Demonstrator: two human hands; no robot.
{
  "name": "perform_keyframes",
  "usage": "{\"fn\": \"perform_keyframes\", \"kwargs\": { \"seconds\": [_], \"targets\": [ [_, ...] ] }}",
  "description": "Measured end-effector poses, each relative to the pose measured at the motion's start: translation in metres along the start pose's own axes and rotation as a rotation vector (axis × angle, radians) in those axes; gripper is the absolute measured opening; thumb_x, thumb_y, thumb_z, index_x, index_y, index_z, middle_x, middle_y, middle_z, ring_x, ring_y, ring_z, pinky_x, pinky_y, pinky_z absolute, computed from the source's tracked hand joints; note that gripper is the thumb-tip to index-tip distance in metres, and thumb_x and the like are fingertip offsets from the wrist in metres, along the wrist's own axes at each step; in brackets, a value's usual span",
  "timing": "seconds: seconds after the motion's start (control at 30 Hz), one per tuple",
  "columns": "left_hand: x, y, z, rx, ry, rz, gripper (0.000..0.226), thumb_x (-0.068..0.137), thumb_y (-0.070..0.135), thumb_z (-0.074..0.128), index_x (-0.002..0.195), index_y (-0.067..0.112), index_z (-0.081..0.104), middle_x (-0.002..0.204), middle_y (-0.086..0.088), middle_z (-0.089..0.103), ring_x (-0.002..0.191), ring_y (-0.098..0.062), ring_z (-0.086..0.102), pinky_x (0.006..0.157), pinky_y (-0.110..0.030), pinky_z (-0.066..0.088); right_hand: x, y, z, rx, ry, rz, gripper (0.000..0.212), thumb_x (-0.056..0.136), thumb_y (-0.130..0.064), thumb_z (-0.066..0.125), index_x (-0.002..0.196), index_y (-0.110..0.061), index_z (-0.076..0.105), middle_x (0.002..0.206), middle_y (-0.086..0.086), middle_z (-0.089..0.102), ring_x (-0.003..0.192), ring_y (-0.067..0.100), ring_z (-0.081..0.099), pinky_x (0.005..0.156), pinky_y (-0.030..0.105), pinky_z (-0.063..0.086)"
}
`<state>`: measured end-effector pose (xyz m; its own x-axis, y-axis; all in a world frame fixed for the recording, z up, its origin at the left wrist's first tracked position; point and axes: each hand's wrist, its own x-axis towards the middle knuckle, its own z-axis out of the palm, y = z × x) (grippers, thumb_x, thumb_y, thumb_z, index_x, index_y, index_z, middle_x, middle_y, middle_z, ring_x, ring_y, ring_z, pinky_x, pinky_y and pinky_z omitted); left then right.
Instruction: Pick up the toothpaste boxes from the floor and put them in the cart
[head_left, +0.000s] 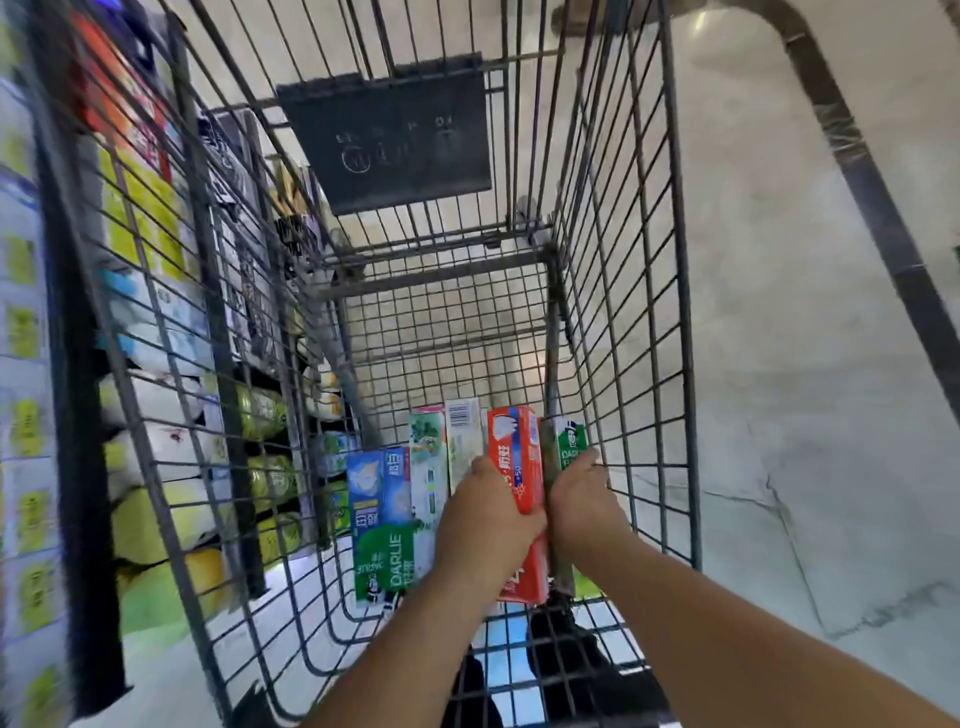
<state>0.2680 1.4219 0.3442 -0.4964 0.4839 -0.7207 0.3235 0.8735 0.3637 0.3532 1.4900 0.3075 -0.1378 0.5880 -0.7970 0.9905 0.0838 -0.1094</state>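
Now, from the head view, your left hand (485, 512) grips the red toothpaste box (519, 467) while your right hand (582, 499) clutches the green one (570, 441), both low inside the wire cart (623, 312), beside three boxes (415, 493) lying on its floor.

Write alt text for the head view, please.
Both hands reach into a wire shopping cart, the left hand and right hand gripping a red toothpaste box and a green box. Three more boxes lie alongside; store shelves stand at left.
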Motion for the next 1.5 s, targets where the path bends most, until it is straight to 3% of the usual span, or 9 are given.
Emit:
{"fn": "perform_keyframes", "kwargs": {
  "seconds": [0.07, 0.3, 0.43, 0.63, 0.73, 0.97, 1.1, 1.3, 1.5],
  "targets": [
    [0.001, 0.000, -0.001, 0.000, 0.000, -0.004, 0.061, 0.079, 0.045, 0.077, 0.122, 0.017, 0.043, 0.111, -0.001, 0.064, 0.097, -0.022, 0.067, 0.084, -0.037, 0.058, 0.005, 0.001, 0.003, -0.014, 0.019, -0.014, 0.075, 0.095, -0.010, 0.055, 0.149, 0.007, 0.007, 0.136, 0.025, 0.042, 0.115, 0.033, 0.057, 0.088, 0.036, 0.050],
    [0.002, -0.006, -0.006, 0.020, -0.004, 0.004, 0.063, 0.078, 0.050, 0.076, 0.123, 0.019, 0.045, 0.112, 0.001, 0.066, 0.093, -0.018, 0.069, 0.079, -0.033, 0.059, 0.006, 0.000, 0.008, -0.175, 0.077, -0.073, 0.099, 0.093, -0.015, 0.062, 0.151, 0.004, -0.016, 0.131, 0.025, 0.043, 0.102, 0.026, 0.064, 0.079, 0.032, 0.056],
    [0.002, -0.010, -0.010, 0.071, 0.002, 0.021, 0.064, 0.078, 0.054, 0.075, 0.122, 0.019, 0.044, 0.114, 0.000, 0.066, 0.096, -0.020, 0.069, 0.081, -0.037, 0.060, 0.003, -0.001, 0.005, -0.155, 0.044, -0.068, 0.099, 0.092, -0.014, 0.064, 0.151, 0.002, -0.014, 0.140, 0.028, 0.036, 0.111, 0.031, 0.061, 0.089, 0.040, 0.057],
    [0.003, 0.008, -0.003, 0.206, 0.029, 0.068, 0.063, 0.083, 0.055, 0.070, 0.120, 0.012, 0.045, 0.110, -0.002, 0.063, 0.098, -0.024, 0.067, 0.075, -0.032, 0.054, -0.007, -0.001, -0.015, 0.131, -0.009, -0.019, 0.042, 0.093, -0.015, 0.064, 0.126, -0.004, 0.040, 0.127, 0.016, 0.049, 0.106, 0.028, 0.059, 0.078, 0.034, 0.048],
    [0.006, 0.018, 0.007, 0.233, 0.019, 0.069, 0.047, 0.089, 0.035, 0.068, 0.119, 0.008, 0.045, 0.107, -0.008, 0.068, 0.094, -0.026, 0.069, 0.071, -0.033, 0.054, -0.013, -0.005, -0.026, 0.273, 0.029, -0.062, 0.017, 0.098, -0.025, 0.056, 0.103, -0.009, 0.050, 0.126, 0.015, 0.051, 0.112, 0.030, 0.056, 0.091, 0.042, 0.051],
    [0.018, 0.019, 0.023, 0.420, 0.044, 0.046, 0.077, 0.097, 0.017, 0.050, 0.152, -0.005, 0.001, 0.106, -0.015, 0.071, 0.096, -0.031, 0.070, 0.076, -0.040, 0.057, -0.020, -0.004, -0.032, 0.381, 0.089, -0.117, 0.060, 0.100, -0.048, 0.046, 0.140, -0.005, 0.037, 0.138, 0.015, 0.048, 0.123, 0.031, 0.051, 0.100, 0.043, 0.046],
    [0.019, 0.012, 0.011, 0.451, 0.032, 0.061, 0.075, 0.094, 0.017, 0.060, 0.151, 0.005, 0.015, 0.107, -0.013, 0.069, 0.096, -0.031, 0.068, 0.074, -0.040, 0.056, -0.026, -0.006, -0.035, 0.375, 0.080, -0.160, 0.061, 0.100, -0.046, 0.047, 0.144, -0.006, 0.034, 0.140, 0.014, 0.046, 0.126, 0.029, 0.048, 0.105, 0.042, 0.043],
    [-0.013, 0.007, -0.051, 0.318, 0.056, 0.094, 0.045, 0.095, 0.033, 0.059, 0.133, 0.012, 0.044, 0.114, -0.009, 0.063, 0.100, -0.028, 0.063, 0.071, -0.034, 0.047, -0.056, -0.015, -0.063, 0.328, 0.037, -0.249, 0.043, 0.099, -0.045, 0.051, 0.125, -0.011, 0.049, 0.120, 0.008, 0.057, 0.101, 0.021, 0.057, 0.082, 0.033, 0.047],
    [-0.080, 0.001, -0.153, 0.166, -0.024, 0.128, 0.052, 0.096, 0.053, 0.053, 0.134, 0.018, 0.047, 0.123, -0.003, 0.058, 0.100, -0.020, 0.060, 0.084, -0.034, 0.050, -0.120, -0.024, -0.128, 0.188, 0.010, -0.446, 0.068, 0.094, -0.059, 0.050, 0.142, -0.011, 0.042, 0.140, 0.011, 0.053, 0.123, 0.026, 0.054, 0.100, 0.038, 0.046]
  ]
}}
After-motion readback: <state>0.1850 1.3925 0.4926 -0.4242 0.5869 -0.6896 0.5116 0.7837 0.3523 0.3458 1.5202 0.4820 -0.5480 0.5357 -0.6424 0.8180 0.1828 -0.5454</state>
